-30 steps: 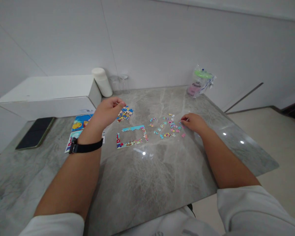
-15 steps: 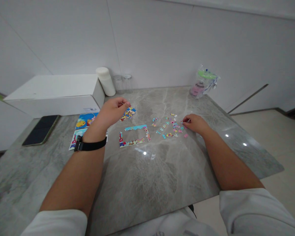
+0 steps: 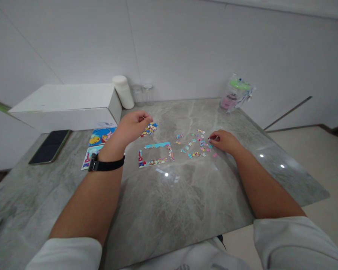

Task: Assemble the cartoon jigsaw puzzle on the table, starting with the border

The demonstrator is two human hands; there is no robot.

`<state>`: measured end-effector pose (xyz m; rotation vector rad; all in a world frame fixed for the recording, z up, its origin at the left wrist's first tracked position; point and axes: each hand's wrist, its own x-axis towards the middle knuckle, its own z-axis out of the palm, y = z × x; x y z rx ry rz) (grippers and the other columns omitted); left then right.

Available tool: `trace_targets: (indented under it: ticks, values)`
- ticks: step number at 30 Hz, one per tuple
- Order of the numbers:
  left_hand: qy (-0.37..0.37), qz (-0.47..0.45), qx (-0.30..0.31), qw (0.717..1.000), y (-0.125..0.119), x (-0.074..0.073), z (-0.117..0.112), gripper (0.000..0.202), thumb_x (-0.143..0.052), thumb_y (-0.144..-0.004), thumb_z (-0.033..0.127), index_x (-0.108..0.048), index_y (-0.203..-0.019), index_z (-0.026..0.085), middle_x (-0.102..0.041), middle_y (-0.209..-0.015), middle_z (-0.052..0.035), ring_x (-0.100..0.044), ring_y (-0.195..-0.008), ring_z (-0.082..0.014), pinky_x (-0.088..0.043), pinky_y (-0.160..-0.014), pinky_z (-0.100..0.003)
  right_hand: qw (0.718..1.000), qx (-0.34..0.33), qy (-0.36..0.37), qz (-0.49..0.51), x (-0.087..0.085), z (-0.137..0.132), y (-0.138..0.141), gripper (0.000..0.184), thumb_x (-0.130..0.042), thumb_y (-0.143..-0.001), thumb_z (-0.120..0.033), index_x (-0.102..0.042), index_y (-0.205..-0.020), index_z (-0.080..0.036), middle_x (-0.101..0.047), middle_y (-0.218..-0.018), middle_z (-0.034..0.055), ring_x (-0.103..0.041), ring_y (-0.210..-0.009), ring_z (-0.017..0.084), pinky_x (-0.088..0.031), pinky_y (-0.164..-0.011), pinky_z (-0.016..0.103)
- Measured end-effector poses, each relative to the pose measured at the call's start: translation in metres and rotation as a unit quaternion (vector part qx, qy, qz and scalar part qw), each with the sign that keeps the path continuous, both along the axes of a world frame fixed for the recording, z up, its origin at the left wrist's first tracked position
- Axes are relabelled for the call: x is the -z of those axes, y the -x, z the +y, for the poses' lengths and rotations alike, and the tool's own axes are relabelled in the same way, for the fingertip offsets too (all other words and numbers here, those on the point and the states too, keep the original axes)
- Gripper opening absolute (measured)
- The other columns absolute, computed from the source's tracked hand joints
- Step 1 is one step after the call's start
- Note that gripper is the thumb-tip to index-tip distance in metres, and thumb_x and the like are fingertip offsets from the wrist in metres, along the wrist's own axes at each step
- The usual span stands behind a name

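Observation:
My left hand (image 3: 133,126) hovers at a small heap of puzzle pieces (image 3: 150,129), its thumb and fingers closed together; what they hold, if anything, is hidden. On the right, my right hand (image 3: 224,141) is pinched at the edge of a loose spread of puzzle pieces (image 3: 197,153), with a tiny puzzle piece (image 3: 210,139) showing at the fingertips. Between the two hands, nearer to me, lies a partly joined puzzle border (image 3: 154,162), a rectangle with bare tabletop inside and gaps in its sides.
Colourful printed sheets (image 3: 97,139) lie partly under my left forearm, beside a phone (image 3: 50,147). Along the wall stand a long white box (image 3: 64,101), a white bottle (image 3: 124,93), and two clear jars (image 3: 148,95). A plastic-wrapped cup (image 3: 235,95) stands at the back right of the stone table (image 3: 169,210).
The whole view has shifted slightly, so things appear a little further right. Both hands keep nearly the same pose and place.

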<state>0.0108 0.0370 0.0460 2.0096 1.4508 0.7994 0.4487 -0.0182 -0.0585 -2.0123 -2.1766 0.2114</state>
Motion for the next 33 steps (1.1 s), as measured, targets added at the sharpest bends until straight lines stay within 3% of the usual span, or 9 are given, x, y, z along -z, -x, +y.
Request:
trace_targets:
  ticks: [9, 25, 33]
  values:
    - [0.009, -0.001, 0.014, 1.000, -0.0006, 0.0011, -0.0007, 0.038, -0.059, -0.089, 0.054, -0.073, -0.089, 0.018, -0.065, -0.069, -0.0019, -0.055, -0.061, -0.0170, -0.037, -0.058, -0.027, 0.999, -0.041, 0.002, 0.029, -0.0033, -0.0011, 0.0052, 0.023, -0.066, -0.090, -0.031, -0.081, -0.106, -0.023, -0.076, -0.100, 0.0077, -0.068, -0.087, 0.021, -0.052, -0.083, 0.032]
    - [0.008, 0.039, 0.013, 0.999, -0.0017, 0.0023, 0.0021, 0.039, -0.058, -0.088, 0.057, -0.075, -0.092, 0.021, -0.070, -0.073, -0.0038, -0.060, -0.067, -0.0213, -0.041, -0.061, -0.030, 0.999, -0.035, 0.002, 0.015, 0.0005, 0.0015, -0.0018, 0.025, -0.064, -0.088, -0.022, -0.078, -0.108, -0.020, -0.075, -0.100, 0.0073, -0.067, -0.085, 0.019, -0.050, -0.081, 0.029]
    - [-0.010, 0.056, 0.013, 0.998, -0.0023, 0.0004, 0.0005, 0.038, -0.057, -0.089, 0.056, -0.075, -0.091, 0.022, -0.070, -0.072, -0.0045, -0.062, -0.073, -0.0234, -0.041, -0.062, -0.031, 0.998, -0.057, 0.003, 0.024, 0.0030, 0.0014, -0.0040, 0.027, -0.066, -0.089, -0.026, -0.078, -0.113, -0.023, -0.073, -0.101, 0.0065, -0.066, -0.085, 0.018, -0.050, -0.083, 0.029]
